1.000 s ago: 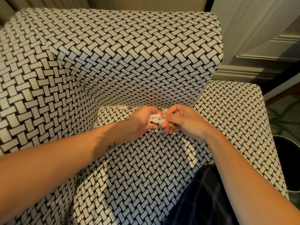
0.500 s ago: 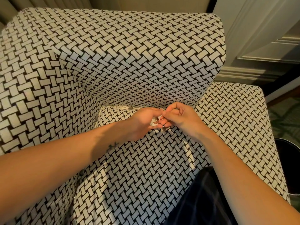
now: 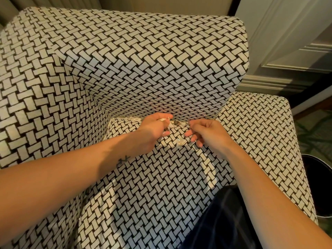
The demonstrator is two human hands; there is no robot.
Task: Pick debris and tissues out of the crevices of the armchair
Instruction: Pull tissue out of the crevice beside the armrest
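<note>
Left hand [image 3: 152, 131] is clenching a wad of white tissue [image 3: 166, 123] at the far crevice [image 3: 179, 122] of the armchair [image 3: 143, 69]. Right hand [image 3: 206, 133] is hovering loosely curled just right of it, holding nothing visible. More scraps are showing in the crevice. A small clear wrapper [image 3: 180, 141] is lying on the seat cushion [image 3: 161, 177] between the hands; collecting it appears next, calling for a fingertip pinch. No legible writing is showing.

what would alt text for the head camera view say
Two bare hands work at the back crevice of a black-and-white woven-pattern armchair: the left hand clutches crumpled white tissue, the right hand hovers beside a small round clear-wrapped object lying on the seat.
</note>
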